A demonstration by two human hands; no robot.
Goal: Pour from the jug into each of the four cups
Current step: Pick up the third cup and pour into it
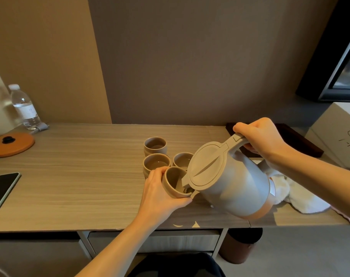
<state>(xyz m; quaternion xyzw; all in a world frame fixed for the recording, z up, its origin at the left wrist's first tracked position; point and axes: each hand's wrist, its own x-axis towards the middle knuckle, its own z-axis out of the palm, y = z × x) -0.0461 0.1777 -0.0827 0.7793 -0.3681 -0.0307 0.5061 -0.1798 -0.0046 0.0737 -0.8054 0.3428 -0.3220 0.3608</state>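
My right hand grips the handle of a grey jug with an orange base band, tilted left so its spout hangs over a cup. That beige cup is tipped toward the spout and held in my left hand, just above the wooden table. Three more beige cups stand upright behind it: one at the back, one in the middle left, one to the right, partly hidden by the jug's lid. Liquid shows in the two left cups.
A water bottle and an orange round lid sit at the far left, a dark phone at the left edge. A white cloth lies right of the jug, with a dark tray and white box behind.
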